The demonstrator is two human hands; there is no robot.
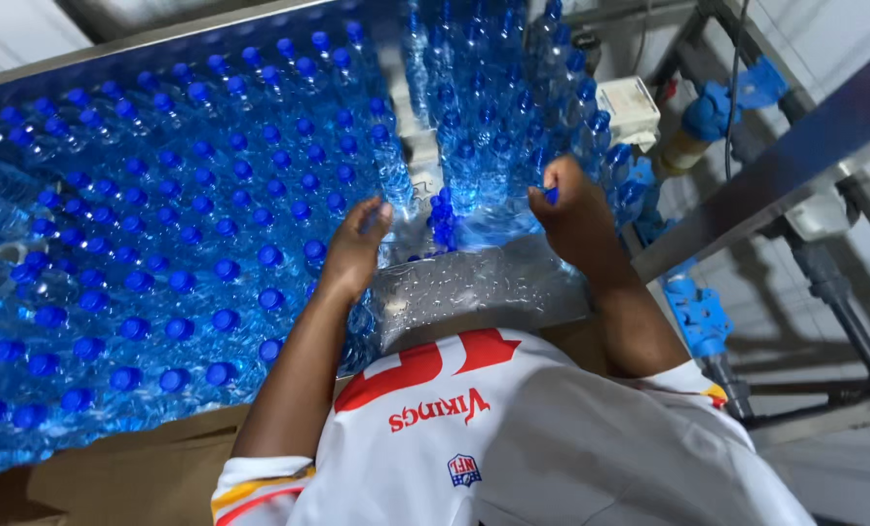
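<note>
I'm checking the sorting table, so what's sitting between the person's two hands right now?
In the head view, a small cluster of blue-capped bottles stands between the left hand and the right hand, above a wet metal plate.

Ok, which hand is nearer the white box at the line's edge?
Right. The right hand sits just below-left of the white box; the left hand is farther left, past the middle lane of bottles.

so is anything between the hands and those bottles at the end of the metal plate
Nothing visible. The left hand already rests on the blue-capped bottles at the packed field's edge, and the right hand touches the bottle row beyond the wet metal plate.
</note>
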